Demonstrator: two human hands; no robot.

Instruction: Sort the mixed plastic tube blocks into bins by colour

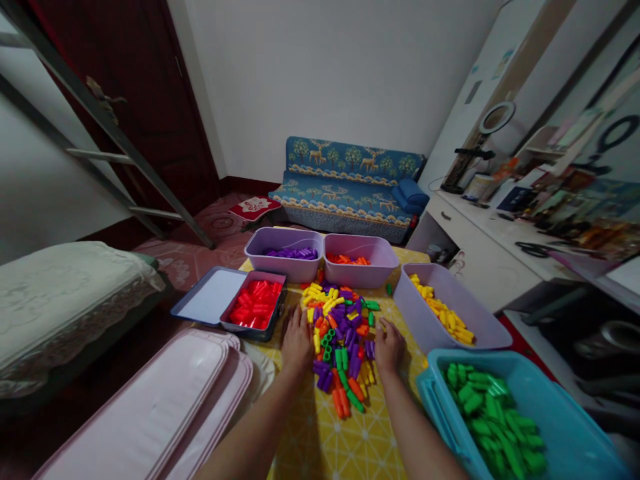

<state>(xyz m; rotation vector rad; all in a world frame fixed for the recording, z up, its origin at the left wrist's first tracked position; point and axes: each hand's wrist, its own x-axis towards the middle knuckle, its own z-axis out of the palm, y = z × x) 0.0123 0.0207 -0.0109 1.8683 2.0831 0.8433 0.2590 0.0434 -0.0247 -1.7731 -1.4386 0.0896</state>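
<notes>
Yellow patterned tablecloth (320, 433), glossy plastic tubes (343, 333) between flat hands (297, 343).

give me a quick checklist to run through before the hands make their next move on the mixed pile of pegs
1. Left hand flat at the left edge of the mixed pile of short plastic pegs, holding nothing: ok.
2. Right hand at the pile's right edge, fingers bent; whether it grips a peg: cannot tell.
3. Teal plastic bin of green pegs is open, near the right hand: ok.
4. Lilac plastic tub of yellow pegs is open: ok.
5. Small box of red pegs is open, near the left hand: ok.
6. Pile sorted by colour: not ok, colours are mixed.
</notes>
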